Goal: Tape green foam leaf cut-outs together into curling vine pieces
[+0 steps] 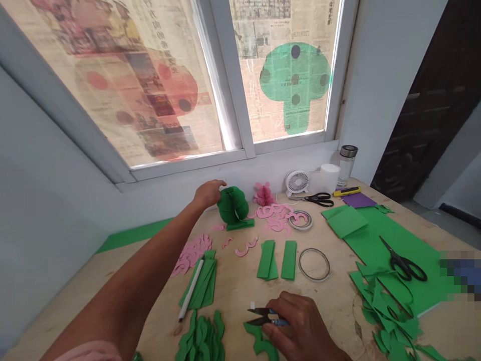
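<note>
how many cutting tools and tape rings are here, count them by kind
black-handled scissors: 2
small black snips, held in the right hand: 1
yellow utility knife: 1
thin tape rings: 2
total: 6

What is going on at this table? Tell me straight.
A person is working with cut paper at a wooden table under a window. The left hand reaches out to a green paper ball standing near the wall and touches its top. The right hand holds small snips near the table's front edge, just above a green cutout. Pink cutouts, folded green strips, tape rings and black scissors lie around.
</note>
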Available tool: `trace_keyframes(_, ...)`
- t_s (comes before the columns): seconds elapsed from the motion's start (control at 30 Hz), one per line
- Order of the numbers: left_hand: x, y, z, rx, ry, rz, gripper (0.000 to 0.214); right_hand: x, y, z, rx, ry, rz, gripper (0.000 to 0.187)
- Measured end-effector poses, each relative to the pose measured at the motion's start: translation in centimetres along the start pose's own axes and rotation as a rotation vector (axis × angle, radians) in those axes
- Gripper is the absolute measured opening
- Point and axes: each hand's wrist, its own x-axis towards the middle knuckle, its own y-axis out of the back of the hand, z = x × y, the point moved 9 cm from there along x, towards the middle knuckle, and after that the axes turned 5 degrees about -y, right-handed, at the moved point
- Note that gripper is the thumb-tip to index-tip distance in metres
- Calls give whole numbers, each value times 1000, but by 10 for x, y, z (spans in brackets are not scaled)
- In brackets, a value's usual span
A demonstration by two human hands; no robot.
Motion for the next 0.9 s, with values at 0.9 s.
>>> trace_keyframes(0.9, 15, -41, -11, -432, 39, 161, 87, -2, -5, 4, 7, 5, -3, 27)
